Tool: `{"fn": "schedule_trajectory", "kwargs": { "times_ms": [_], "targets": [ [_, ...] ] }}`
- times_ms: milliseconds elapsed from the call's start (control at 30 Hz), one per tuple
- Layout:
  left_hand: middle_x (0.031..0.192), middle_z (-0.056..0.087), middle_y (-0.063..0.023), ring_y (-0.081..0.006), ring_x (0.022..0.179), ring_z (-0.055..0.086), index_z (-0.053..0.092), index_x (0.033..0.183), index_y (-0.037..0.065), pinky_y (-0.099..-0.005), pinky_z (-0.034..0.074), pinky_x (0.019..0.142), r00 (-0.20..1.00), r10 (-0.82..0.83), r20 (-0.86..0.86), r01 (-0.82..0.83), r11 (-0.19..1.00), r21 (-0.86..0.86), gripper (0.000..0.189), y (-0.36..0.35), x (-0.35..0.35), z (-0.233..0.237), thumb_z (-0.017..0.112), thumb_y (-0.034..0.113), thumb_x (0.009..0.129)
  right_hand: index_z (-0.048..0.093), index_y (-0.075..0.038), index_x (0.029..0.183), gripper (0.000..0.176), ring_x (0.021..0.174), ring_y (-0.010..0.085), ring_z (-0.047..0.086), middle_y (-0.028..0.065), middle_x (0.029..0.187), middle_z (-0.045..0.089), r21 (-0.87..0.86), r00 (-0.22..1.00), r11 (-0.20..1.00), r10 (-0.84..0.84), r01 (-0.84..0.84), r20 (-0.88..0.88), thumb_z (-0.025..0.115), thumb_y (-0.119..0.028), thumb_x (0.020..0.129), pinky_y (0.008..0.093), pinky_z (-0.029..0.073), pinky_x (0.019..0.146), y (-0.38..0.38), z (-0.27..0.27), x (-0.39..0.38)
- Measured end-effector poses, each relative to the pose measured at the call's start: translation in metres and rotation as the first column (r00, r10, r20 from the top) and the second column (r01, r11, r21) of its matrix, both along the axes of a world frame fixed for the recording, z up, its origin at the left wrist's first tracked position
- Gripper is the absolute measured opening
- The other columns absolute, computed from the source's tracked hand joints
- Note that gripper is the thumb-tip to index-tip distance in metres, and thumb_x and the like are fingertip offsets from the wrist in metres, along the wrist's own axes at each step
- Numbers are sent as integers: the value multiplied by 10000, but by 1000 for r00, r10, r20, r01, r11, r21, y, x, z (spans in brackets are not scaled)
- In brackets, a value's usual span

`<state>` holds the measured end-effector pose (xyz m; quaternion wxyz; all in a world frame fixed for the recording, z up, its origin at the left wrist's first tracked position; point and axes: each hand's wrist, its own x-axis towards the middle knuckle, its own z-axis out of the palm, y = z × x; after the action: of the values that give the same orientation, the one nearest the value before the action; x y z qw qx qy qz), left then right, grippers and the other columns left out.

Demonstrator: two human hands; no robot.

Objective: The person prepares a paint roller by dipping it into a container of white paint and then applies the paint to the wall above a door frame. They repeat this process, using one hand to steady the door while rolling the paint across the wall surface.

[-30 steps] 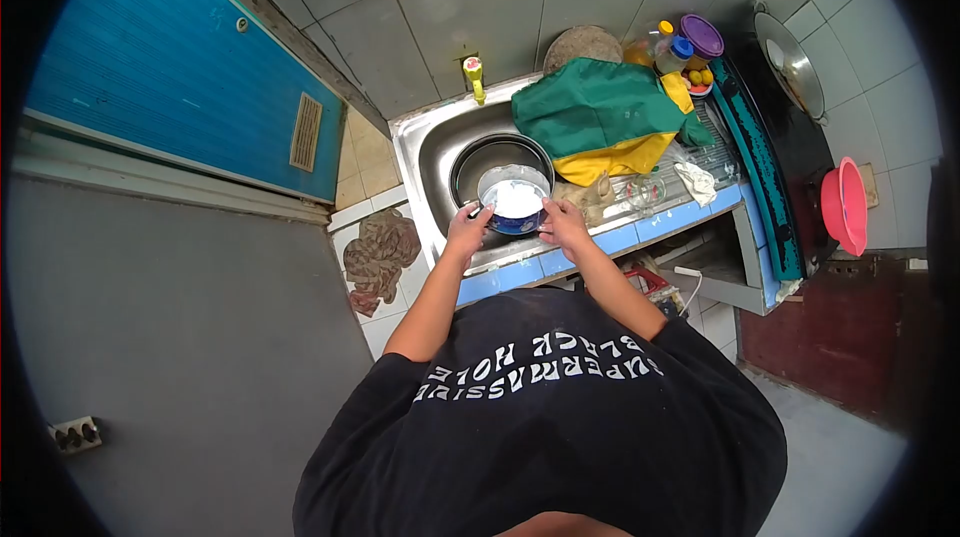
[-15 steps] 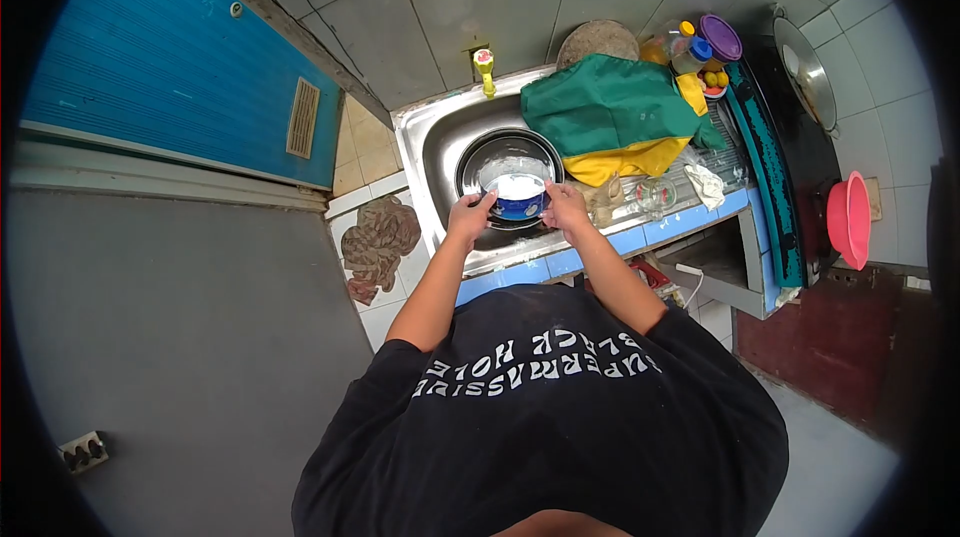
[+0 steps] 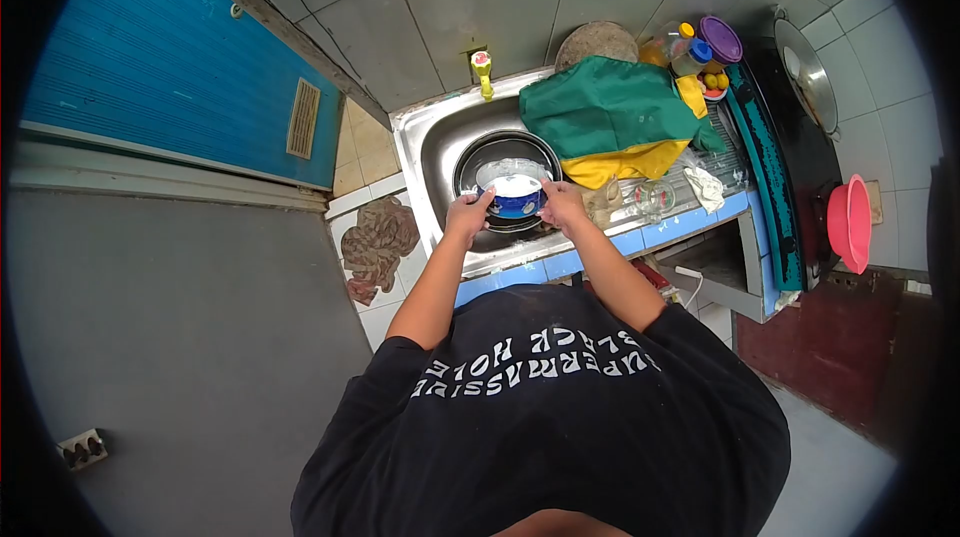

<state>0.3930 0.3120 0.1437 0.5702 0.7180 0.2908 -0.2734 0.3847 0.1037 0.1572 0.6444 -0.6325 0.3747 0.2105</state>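
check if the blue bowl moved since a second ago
Yes: the blue bowl has tipped away toward the yellow tap, staying over the dark pan's near rim.

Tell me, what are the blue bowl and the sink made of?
The round blue bowl with white inside looks like glazed ceramic or plastic; its gloss leaves that open. The shiny grey sink looks like stainless steel, since it reflects light.
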Motion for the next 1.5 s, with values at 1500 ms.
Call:
{"fn": "schedule_trajectory", "kwargs": {
  "times_ms": [1500],
  "targets": [
    [753,565,-2,-72,496,459,589,952,100,-223,299,412,989,-34,-142,23,997,-80,470,-1,3,26,710,540,840,582,-27,1068,449,548,149,587,50,728,556,-67,1000,998,8,-7,19,619,-456,937,258,509,483,0,-1,0]
  ]
}}
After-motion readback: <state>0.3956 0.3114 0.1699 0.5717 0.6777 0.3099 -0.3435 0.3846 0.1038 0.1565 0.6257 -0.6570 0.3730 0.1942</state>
